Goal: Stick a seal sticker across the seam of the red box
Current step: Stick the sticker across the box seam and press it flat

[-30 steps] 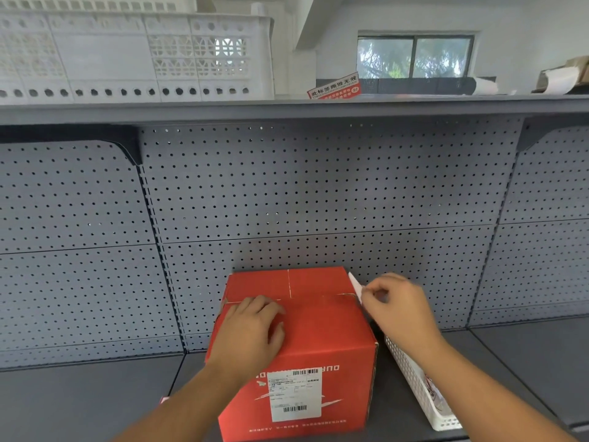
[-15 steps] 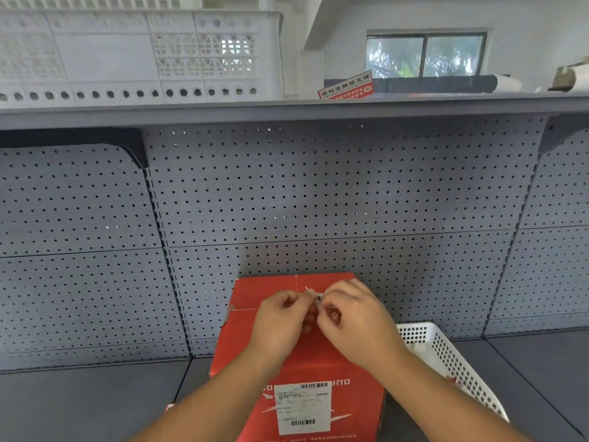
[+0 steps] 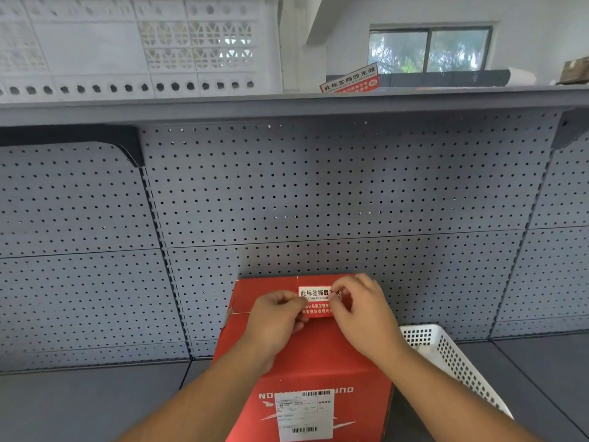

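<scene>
A red cardboard box [image 3: 318, 355] stands on the grey shelf, with a white shipping label on its front face. A white-and-red seal sticker [image 3: 317, 301] with printed characters is held over the box top, near the seam. My left hand [image 3: 275, 320] pinches the sticker's left edge. My right hand [image 3: 363, 314] pinches its right edge and covers that end. Whether the sticker touches the box surface I cannot tell.
A white perforated basket [image 3: 452, 358] sits right beside the box on the shelf [image 3: 79, 403]. A grey pegboard wall [image 3: 318, 193] stands close behind. The upper shelf carries a white crate [image 3: 143, 46] and another red sticker sheet [image 3: 350, 79].
My left hand left the box top and met my right hand over it. The sticker, edge-on before, is now spread flat between both hands, its print facing up.
</scene>
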A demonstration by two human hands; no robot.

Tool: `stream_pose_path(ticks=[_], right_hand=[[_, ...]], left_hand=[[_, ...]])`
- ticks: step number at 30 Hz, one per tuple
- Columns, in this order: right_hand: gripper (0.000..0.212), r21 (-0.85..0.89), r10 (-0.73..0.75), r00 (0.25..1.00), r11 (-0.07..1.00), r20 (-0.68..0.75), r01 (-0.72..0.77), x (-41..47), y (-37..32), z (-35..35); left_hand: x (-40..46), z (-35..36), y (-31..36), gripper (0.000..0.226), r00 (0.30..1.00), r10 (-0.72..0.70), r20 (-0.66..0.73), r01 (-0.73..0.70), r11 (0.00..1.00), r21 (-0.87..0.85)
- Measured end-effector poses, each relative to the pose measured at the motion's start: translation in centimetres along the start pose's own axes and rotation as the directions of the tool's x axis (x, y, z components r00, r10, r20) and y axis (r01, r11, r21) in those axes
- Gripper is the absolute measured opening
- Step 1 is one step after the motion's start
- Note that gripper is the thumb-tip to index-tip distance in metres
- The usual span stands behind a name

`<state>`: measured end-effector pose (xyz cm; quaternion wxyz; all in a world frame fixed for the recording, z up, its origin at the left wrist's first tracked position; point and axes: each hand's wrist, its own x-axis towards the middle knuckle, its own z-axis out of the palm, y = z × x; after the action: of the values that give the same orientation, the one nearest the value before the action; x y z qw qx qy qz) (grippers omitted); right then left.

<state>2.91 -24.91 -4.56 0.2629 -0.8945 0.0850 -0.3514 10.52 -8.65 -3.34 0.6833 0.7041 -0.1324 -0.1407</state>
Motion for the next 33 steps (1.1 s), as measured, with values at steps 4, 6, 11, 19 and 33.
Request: stream_pose_path(ticks=[4, 6, 11, 19, 33], right_hand=[[0.008, 0.042, 0.129, 0.990, 0.991, 0.054, -0.131, 0.7, 0.9, 0.8], [0.012, 0.039, 0.157, 0.985, 0.986, 0.065, -0.160, 1.1, 1.1, 1.2], [0.020, 0.008, 0.200, 0.977, 0.980, 0.073, -0.201, 2.1, 1.3, 1.7], [0.033, 0.080, 0.265, 0.944, 0.955, 0.196, -0.285, 3.9, 0.5, 1.7], [0.045, -0.169, 0.252, 0.924, 0.963, 0.289, -0.210, 4.8, 1.5, 3.7]], left_hand=[[0.8, -0.1, -0.4, 0.011, 1.000, -0.025, -0.004, 0.025, 1.000, -0.002], [1.2, -0.1, -0.6, 0.011, 0.999, -0.035, -0.008, 0.035, 0.999, -0.012], [2.1, -0.5, -0.8, 0.009, 0.999, -0.044, -0.027, 0.044, 0.999, -0.021], [3.9, -1.3, -0.6, 0.019, 0.997, 0.017, -0.078, -0.001, 0.980, 0.198], [6.7, -2.4, -0.2, 0.042, 0.987, 0.102, 0.127, -0.161, 0.492, 0.855]])
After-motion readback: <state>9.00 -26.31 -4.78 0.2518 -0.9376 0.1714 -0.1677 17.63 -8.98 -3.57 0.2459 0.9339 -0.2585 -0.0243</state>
